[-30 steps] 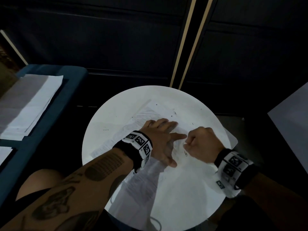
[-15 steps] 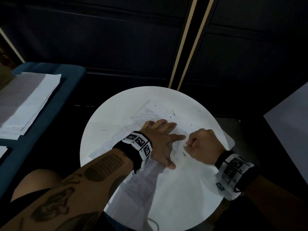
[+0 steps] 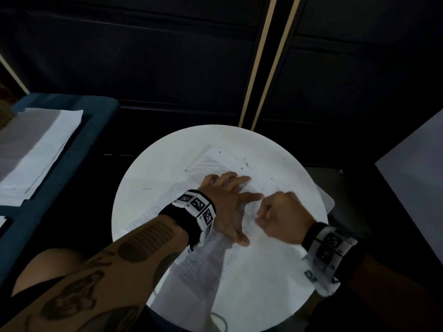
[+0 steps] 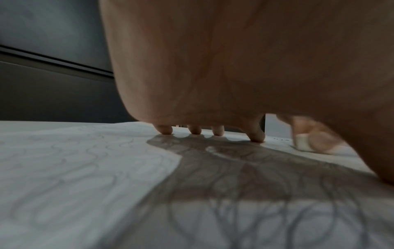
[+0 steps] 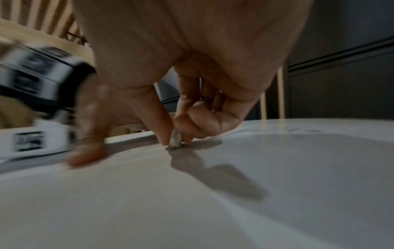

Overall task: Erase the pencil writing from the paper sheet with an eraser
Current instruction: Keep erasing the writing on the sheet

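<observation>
A white paper sheet (image 3: 211, 164) with grey pencil scribbles lies on the round white table (image 3: 153, 178). My left hand (image 3: 227, 202) lies flat on the sheet with fingers spread, its fingertips (image 4: 257, 137) pressing the paper (image 4: 85, 168). Just to its right, my right hand (image 3: 280, 216) is curled, thumb and fingers pinching a small white eraser (image 5: 176, 139) whose end touches the paper (image 5: 192, 202). The same eraser (image 4: 302, 143) shows at the right of the left wrist view. In the head view the eraser is hidden inside the fist.
Dark eraser crumbs (image 3: 271, 180) dot the sheet and table beyond my hands. A blue bench (image 3: 72, 149) with stacked papers (image 3: 36, 149) stands to the left. A grey surface (image 3: 414, 183) sits at the right. Dark panels rise behind the table.
My right hand with the eraser has shifted slightly down and left across the sheet, blurred with motion. The left hand stays pressed on the paper.
</observation>
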The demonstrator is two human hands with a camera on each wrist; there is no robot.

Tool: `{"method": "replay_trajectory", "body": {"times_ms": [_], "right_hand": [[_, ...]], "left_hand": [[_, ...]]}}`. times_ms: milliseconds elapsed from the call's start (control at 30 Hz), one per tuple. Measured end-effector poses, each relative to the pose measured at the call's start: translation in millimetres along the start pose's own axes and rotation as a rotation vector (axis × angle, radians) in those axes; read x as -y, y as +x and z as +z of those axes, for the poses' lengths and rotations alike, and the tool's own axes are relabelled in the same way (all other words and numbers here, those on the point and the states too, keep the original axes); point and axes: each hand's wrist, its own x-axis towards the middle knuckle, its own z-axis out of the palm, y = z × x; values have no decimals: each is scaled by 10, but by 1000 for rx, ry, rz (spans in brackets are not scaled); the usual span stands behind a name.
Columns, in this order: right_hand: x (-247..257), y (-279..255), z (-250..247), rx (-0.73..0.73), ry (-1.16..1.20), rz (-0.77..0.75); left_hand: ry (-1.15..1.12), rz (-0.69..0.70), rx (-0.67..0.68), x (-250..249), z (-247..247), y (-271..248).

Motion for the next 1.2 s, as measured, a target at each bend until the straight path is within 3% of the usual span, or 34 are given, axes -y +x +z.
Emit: {"method": "replay_trajectory", "body": {"times_ms": [67,100,200,367,500,633,800,933,1100,1200], "right_hand": [[-88,84,-55,-99,24,88],[-63,70,-38,-91,30,62],[189,-99,49,70,47,-117],[-38,143,-68,-92,32,69],[196,-36,69,128,28,-127],[-17,214,-113,-75,41,48],[229,-25,22,115,-2,-123],[-51,248,-116,-68,17,58],[192,5,46,161,-3,-138],[-75,269,-108,-38,11,60]], "left_hand": [[3,0,-3,-11,-6,15],[0,-1,2,-16,-2,12],[-31,-14,-11,-8,10,-6],[8,-9,-6,-33,4,20],[-23,-5,-27,2,26,1],[9,4,-36,-26,24,23],[-19,3,-22,8,11,-2],[-1,3,-4,-30,-12,11],[-29,5,-23,4,-4,-22],[-9,-6,4,-21,0,27]]}}
